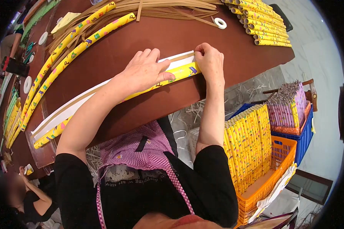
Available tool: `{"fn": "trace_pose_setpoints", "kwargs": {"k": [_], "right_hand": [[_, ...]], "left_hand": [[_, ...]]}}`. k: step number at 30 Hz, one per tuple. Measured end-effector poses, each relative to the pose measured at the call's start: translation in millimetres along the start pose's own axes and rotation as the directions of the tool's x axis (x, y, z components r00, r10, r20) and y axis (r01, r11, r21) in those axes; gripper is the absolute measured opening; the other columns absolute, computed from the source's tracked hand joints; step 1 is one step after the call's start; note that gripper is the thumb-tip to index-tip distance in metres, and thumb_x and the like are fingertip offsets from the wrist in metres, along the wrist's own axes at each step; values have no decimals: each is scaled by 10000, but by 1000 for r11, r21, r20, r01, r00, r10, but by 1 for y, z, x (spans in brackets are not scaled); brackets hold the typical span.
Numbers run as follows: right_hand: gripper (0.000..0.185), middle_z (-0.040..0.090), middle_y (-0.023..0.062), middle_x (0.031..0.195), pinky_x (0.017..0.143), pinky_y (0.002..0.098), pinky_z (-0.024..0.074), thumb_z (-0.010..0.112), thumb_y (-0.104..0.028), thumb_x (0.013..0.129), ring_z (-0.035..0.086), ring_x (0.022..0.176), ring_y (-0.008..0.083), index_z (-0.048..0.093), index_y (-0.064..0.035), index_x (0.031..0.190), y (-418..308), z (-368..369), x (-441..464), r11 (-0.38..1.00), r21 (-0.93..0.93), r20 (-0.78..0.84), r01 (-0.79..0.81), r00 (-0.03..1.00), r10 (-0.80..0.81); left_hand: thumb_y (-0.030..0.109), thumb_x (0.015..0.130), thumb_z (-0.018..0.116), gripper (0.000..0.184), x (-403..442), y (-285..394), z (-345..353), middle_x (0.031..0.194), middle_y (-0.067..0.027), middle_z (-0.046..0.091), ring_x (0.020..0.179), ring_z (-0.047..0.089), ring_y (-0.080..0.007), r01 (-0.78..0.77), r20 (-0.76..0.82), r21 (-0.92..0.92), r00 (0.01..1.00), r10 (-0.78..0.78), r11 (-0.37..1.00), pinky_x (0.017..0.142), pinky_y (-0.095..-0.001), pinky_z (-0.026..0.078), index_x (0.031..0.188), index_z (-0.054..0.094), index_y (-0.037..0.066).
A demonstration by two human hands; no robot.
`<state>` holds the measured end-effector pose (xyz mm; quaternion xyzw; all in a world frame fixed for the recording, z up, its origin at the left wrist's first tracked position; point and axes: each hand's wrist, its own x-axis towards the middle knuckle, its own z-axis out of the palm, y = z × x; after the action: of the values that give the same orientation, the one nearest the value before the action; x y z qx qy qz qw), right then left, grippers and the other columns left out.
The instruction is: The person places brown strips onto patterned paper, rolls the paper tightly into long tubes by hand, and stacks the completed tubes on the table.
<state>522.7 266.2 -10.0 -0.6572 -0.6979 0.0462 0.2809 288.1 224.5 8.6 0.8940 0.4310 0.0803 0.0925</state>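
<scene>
A long yellow patterned paper roll (pixel 181 71) lies along the near edge of the brown table, its white inner side partly unrolled with a brown strip (pixel 182 57) on it. My left hand (pixel 149 70) rests on the roll, fingers spread over the white paper and the thumb on the yellow part. At the roll's right end, my right hand (pixel 210 61) has its fingers pinched together at the paper's edge and the strip's end. The fingertips are partly hidden.
Two long yellow rolls (pixel 78 47) curve across the brown table (pixel 233 57) at the left. Brown strips (pixel 168 8), a white tape roll (pixel 220 23) and stacked yellow tubes (pixel 267 26) lie behind. Orange (pixel 256 194) and blue (pixel 304 139) crates stand right. Another person (pixel 38 202) sits lower left.
</scene>
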Motion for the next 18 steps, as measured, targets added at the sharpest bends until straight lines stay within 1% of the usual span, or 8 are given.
{"fn": "trace_pose_setpoints", "kwargs": {"k": [1, 3, 7, 9, 10, 13, 15, 18], "right_hand": [[148, 720, 139, 836, 792, 399, 514, 637, -132, 819, 692, 848, 310, 723, -48, 904, -1, 0, 0, 1000, 1, -1, 0, 1000, 0], [135, 722, 132, 839, 806, 412, 475, 626, -124, 820, 685, 878, 312, 726, -67, 890, -2, -2, 1, 992, -124, 35, 8, 999, -4], [132, 722, 131, 838, 819, 416, 447, 624, -120, 814, 680, 894, 315, 728, -78, 883, -3, 0, 3, 992, -125, 74, -15, 997, 24], [108, 720, 126, 828, 796, 429, 458, 624, -126, 814, 681, 878, 321, 720, -91, 848, -1, 2, 3, 992, -124, 36, 9, 999, -4], [108, 720, 126, 828, 796, 429, 458, 624, -126, 814, 681, 878, 321, 720, -91, 848, -2, 3, 2, 992, -124, 20, 7, 1000, -4], [87, 711, 114, 796, 744, 476, 486, 619, -125, 815, 679, 821, 332, 702, -122, 789, 4, 10, 3, 981, -182, -35, 65, 997, -73], [69, 711, 103, 793, 742, 479, 489, 633, -130, 810, 678, 815, 325, 696, -121, 781, 8, 15, 3, 985, -166, -39, 52, 997, -60], [55, 706, 91, 797, 755, 469, 475, 640, -115, 810, 667, 820, 320, 683, -115, 776, 6, 13, -2, 992, -109, -66, 69, 995, -77]], "left_hand": [[539, 962, 504, 480, 0, 0, -1, 1085, -148, 508, 1034, 489, -317, 7, 9, -5, 1000, -7, 1000, 922, -433, 407, 1190, 603, 129], [539, 961, 505, 479, 0, 1, -2, 1085, -148, 509, 1034, 489, -318, 14, 18, -8, 1000, -14, 1000, 924, -433, 407, 1189, 601, 128], [535, 964, 502, 467, 2, 0, -1, 1083, -151, 510, 1031, 488, -321, 8, 17, 1, 1000, -8, 1000, 922, -438, 406, 1189, 600, 138], [527, 968, 502, 456, 3, -2, -1, 1079, -153, 509, 1024, 487, -323, -6, 8, 18, 1000, 6, 1000, 916, -440, 406, 1192, 601, 143], [519, 969, 506, 448, 3, -2, -3, 1071, -155, 506, 1017, 486, -324, 0, 45, 11, 999, 0, 1000, 908, -441, 406, 1200, 605, 148], [488, 962, 541, 436, 8, 1, -12, 1042, -162, 491, 1001, 481, -330, -11, 71, 21, 997, 10, 1000, 889, -437, 403, 1219, 646, 152], [475, 957, 556, 433, 9, 4, -17, 1033, -166, 485, 998, 480, -331, -33, 52, 27, 998, 32, 999, 887, -432, 402, 1212, 672, 145], [488, 963, 536, 437, 20, 6, -20, 1039, -157, 484, 999, 481, -326, -29, 137, 25, 990, 25, 999, 893, -422, 403, 1238, 659, 172]]}}
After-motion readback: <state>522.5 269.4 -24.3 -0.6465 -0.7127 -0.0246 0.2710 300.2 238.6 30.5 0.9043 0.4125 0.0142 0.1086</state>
